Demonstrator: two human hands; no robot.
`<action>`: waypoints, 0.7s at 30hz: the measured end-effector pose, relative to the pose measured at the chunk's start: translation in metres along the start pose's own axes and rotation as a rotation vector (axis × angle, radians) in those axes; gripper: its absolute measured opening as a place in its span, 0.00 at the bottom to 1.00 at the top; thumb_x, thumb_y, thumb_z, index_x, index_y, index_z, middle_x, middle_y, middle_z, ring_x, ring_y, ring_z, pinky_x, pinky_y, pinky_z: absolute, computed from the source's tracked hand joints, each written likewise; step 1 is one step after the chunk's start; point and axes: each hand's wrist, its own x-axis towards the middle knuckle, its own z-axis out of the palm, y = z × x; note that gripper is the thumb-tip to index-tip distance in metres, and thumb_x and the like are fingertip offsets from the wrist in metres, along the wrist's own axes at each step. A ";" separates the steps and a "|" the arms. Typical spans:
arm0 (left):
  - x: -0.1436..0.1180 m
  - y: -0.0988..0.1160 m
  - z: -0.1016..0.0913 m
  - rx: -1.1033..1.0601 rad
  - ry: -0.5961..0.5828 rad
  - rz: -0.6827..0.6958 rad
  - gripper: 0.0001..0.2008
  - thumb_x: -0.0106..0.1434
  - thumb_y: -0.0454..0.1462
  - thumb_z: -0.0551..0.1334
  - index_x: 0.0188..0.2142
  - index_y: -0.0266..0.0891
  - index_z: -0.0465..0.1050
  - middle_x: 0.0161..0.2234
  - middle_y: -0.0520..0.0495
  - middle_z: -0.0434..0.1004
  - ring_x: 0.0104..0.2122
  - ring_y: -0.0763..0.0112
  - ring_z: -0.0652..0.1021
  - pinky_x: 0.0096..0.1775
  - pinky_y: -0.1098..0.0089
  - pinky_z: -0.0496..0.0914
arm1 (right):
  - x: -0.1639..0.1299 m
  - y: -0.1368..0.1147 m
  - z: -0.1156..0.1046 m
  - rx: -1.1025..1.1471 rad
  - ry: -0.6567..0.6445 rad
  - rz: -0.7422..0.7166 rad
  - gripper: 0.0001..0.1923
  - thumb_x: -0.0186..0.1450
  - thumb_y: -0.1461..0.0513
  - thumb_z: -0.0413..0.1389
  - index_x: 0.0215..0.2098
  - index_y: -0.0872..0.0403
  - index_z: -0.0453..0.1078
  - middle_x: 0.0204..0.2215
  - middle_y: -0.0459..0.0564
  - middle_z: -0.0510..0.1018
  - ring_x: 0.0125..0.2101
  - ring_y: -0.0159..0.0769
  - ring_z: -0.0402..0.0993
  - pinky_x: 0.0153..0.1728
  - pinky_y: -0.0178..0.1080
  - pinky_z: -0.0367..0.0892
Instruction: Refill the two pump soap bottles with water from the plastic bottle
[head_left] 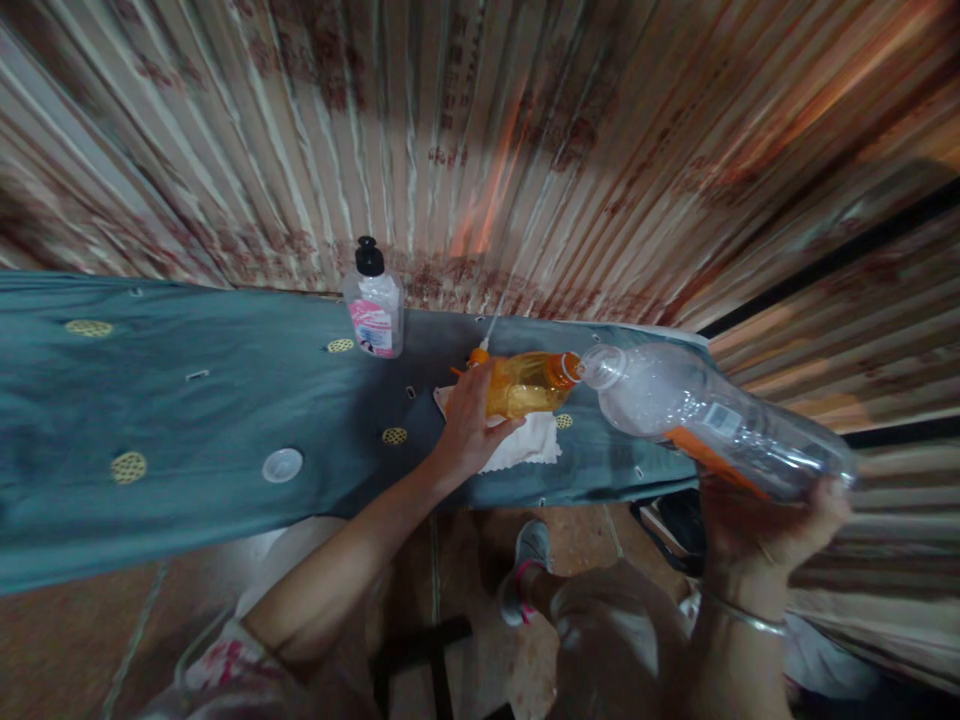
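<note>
My left hand (471, 420) is closed around an amber plastic bottle (521, 385), tilted on its side with its orange neck toward the right. By the same fingers sticks up an orange spray head (478, 356) with a long thin tube; part of it is hidden by the hand. My right hand (780, 520) grips a large clear plastic bottle (720, 420) with an orange label, from below. Its mouth points left and meets the amber bottle's neck; whether they touch I cannot tell. Under the amber bottle lies a white cloth (529, 445).
A clear bottle with black cap and pink label (375, 315) stands at the back of the teal-covered table (225, 400). A small round translucent lid (283, 465) lies near the front edge. Behind hangs a pleated curtain (420, 150). A shoe (529, 560) shows on the tiled floor.
</note>
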 end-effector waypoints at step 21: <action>-0.001 0.000 0.001 0.003 0.003 -0.004 0.40 0.59 0.47 0.72 0.65 0.41 0.57 0.61 0.33 0.69 0.62 0.47 0.70 0.63 0.48 0.64 | 0.001 0.001 -0.001 0.011 -0.001 -0.009 0.26 0.44 0.48 0.65 0.39 0.50 0.75 0.43 0.46 0.81 0.50 0.44 0.76 0.38 0.40 0.76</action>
